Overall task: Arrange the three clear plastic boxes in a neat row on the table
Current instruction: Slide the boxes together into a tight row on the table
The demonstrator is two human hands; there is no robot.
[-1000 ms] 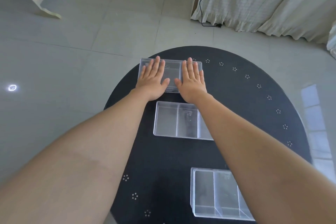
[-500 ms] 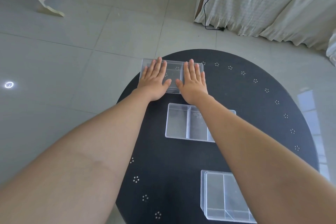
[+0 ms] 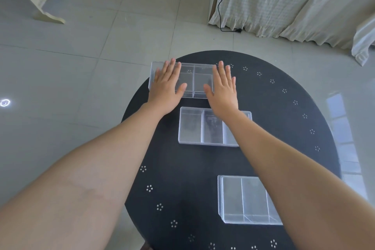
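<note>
Three clear plastic boxes with inner dividers lie on a round black table. The far box sits at the table's far edge, its left end reaching past the rim. My left hand lies flat over its left end and my right hand flat over its right end, fingers stretched out. The middle box lies just behind my wrists, partly under my right forearm. The near box sits further right, close to me, its right part hidden by my right arm.
The table has small white dot patterns near its rim. Around it is a grey tiled floor. White curtains and a black cable hang at the back right. A pale furniture leg stands at the back left.
My hands, side by side on the middle of the far box before, have slid apart to its two ends. The camera view has shifted slightly.
</note>
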